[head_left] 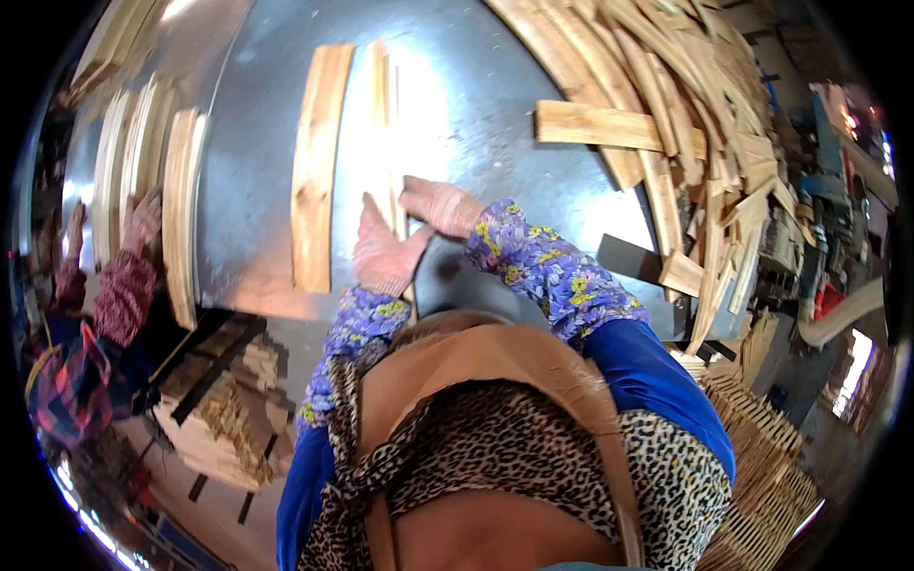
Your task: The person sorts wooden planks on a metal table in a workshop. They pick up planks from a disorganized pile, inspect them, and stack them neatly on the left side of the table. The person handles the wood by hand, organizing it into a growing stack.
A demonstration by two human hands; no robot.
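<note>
L hand point(388, 255) spread, R hand point(441, 205) grip unclear, either side of wood strips point(382, 100); prob. squaring edges, next needs even push.

Wooden strips point(319, 171), glossy metal table point(255, 162)

Both forearms are covered by purple floral sleeves point(562, 271), scattered with yellow blossoms and green touches. Above them, plain bright-blue upper sleeves point(657, 381) are worn. The torso is clothed in a black-spotted leopard-print garment point(533, 438), over which a tan apron bib point(476, 362) is worn, carried by narrow tan straps point(619, 485).
</note>
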